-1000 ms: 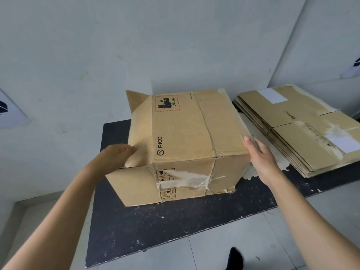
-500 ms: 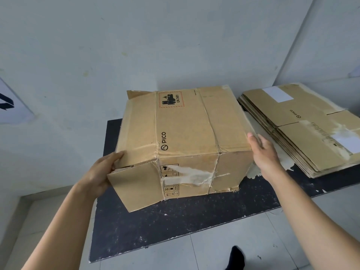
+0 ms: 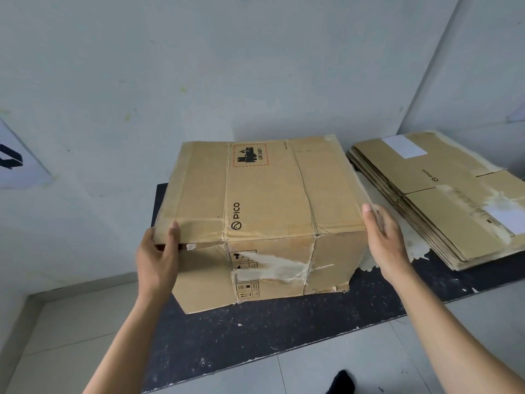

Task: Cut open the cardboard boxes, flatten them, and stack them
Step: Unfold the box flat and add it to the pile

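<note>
the cardboard box (image 3: 267,200) stands on the dark tabletop (image 3: 255,336), in the middle of the view. its top reads "pico" beside a circle logo, and toward 12 o'clock a red dashed label shows battery pictograms and "un 3481". the near face carries small handling symbols, partly stripped where tape has torn the paper. the flaps are down, so what is inside cannot be told.

the left hand (image 3: 157,260) pinches the box's 8 o'clock corner, thumb over the top flap's edge and fingers under it. the right hand (image 3: 386,240) lies flat with fingers straight against the box's side at 3 o'clock.

at 3 o'clock from the box, near but apart, sits a stack of flattened boxes (image 3: 443,217); the top sheet reads "pico" and bears a blank white label (image 3: 403,146). at 9 o'clock a wall sign (image 3: 17,163) shows a dark mark, unreadable.
</note>
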